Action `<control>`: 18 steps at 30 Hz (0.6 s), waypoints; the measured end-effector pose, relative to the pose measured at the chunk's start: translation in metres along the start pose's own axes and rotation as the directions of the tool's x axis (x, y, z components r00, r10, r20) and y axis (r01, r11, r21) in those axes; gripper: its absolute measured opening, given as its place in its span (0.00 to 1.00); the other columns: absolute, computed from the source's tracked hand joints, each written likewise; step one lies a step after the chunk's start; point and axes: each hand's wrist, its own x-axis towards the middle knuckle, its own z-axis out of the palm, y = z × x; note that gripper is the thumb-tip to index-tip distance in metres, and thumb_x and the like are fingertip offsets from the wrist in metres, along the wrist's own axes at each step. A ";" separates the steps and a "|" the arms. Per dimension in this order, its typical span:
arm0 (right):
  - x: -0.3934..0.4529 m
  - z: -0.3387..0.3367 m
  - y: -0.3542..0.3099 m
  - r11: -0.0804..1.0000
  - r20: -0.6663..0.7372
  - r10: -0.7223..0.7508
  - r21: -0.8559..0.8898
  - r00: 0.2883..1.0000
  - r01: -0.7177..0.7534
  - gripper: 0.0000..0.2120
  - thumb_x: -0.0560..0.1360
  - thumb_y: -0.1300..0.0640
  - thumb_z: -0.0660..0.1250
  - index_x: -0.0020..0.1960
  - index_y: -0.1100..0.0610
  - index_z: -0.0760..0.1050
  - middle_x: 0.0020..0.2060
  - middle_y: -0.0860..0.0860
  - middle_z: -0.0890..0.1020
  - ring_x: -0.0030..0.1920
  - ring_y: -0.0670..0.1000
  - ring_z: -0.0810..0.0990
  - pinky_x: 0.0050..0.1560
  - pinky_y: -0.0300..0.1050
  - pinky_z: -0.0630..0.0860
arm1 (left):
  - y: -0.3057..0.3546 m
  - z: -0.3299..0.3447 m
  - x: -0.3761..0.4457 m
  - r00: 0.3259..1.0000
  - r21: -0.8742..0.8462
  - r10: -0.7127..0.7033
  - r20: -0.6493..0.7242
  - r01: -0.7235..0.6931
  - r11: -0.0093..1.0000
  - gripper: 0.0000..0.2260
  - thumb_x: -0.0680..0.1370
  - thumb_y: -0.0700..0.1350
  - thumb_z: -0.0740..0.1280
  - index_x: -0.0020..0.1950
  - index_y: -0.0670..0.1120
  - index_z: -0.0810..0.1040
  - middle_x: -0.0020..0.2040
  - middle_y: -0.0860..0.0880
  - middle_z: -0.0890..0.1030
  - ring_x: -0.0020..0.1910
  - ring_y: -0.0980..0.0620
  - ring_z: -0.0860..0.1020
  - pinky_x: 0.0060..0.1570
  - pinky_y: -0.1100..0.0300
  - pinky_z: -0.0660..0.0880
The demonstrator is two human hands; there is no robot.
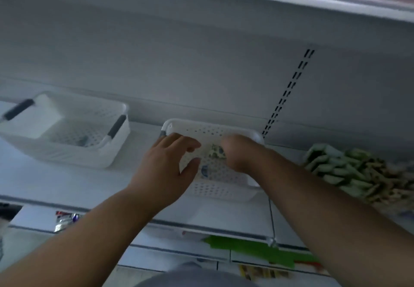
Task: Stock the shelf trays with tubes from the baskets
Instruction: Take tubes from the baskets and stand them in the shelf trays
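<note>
So the right hand [235,152] is down inside the white perforated basket [215,188] in the middle of the shelf, fingers curled around a small patterned tube [215,153], grasping it near the basket's back half. The frame is pretty blurry, so that's all I can make out of the tube. The left hand [167,168] hangs over the basket's left rim with fingers relaxed and spread, thumb out, holding nothing; its fingertips are right by the grey handle end at the back-left corner. Another small bluish item [204,171] lies on the basket floor between the two hands, just off the left thumb.

Moving outward: the basket sits close to the shelf's front edge [201,224], with bare white shelf between it and a second white basket [67,130] further left, well apart. That one has grey handles and something small and dark on its floor, too blurry to tell what. Just right of the middle basket, past the slotted upright [289,91] on the back wall, is a packed stack of green boxes [349,170] near the right forearm. Above, there's plenty of open room up to the next shelf's underside. Below the front edge, lower shelves show a green package [253,251] and a foil packet [65,220].
</note>
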 end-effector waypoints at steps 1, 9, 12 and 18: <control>0.002 0.001 -0.004 1.000 0.013 0.012 -0.021 1.000 -0.012 0.11 0.75 0.66 0.62 0.54 0.65 0.79 0.52 0.61 0.81 0.45 0.57 0.78 0.42 0.44 0.69 | -0.006 -0.001 0.003 1.000 -0.011 0.024 0.018 -0.024 1.000 0.12 0.74 0.51 0.66 0.56 0.51 0.78 0.49 0.58 0.75 0.48 0.55 0.74 0.47 0.61 0.71; -0.021 -0.001 -0.009 0.971 -0.183 0.044 0.240 0.982 0.001 0.10 0.72 0.61 0.65 0.53 0.58 0.75 0.45 0.54 0.79 0.44 0.53 0.77 0.38 0.42 0.68 | -0.027 -0.006 0.019 0.982 -0.088 0.112 0.153 -0.099 0.991 0.12 0.75 0.51 0.66 0.57 0.52 0.78 0.50 0.57 0.76 0.48 0.56 0.75 0.48 0.59 0.74; -0.063 -0.017 -0.010 0.863 -0.424 0.102 0.487 0.900 0.131 0.13 0.69 0.55 0.71 0.49 0.51 0.68 0.39 0.45 0.73 0.38 0.47 0.73 0.34 0.42 0.65 | -0.026 -0.002 0.022 0.985 -0.133 0.101 0.142 -0.082 0.988 0.13 0.75 0.49 0.69 0.59 0.51 0.76 0.51 0.58 0.74 0.47 0.58 0.74 0.47 0.61 0.74; -0.136 -0.016 -0.005 0.658 -0.549 0.371 0.724 0.749 0.205 0.15 0.69 0.52 0.73 0.48 0.48 0.68 0.41 0.44 0.77 0.38 0.41 0.76 0.37 0.37 0.73 | 0.013 0.015 0.025 0.962 -0.301 0.196 0.190 -0.133 0.944 0.17 0.74 0.53 0.68 0.60 0.52 0.73 0.52 0.58 0.73 0.48 0.63 0.73 0.47 0.72 0.69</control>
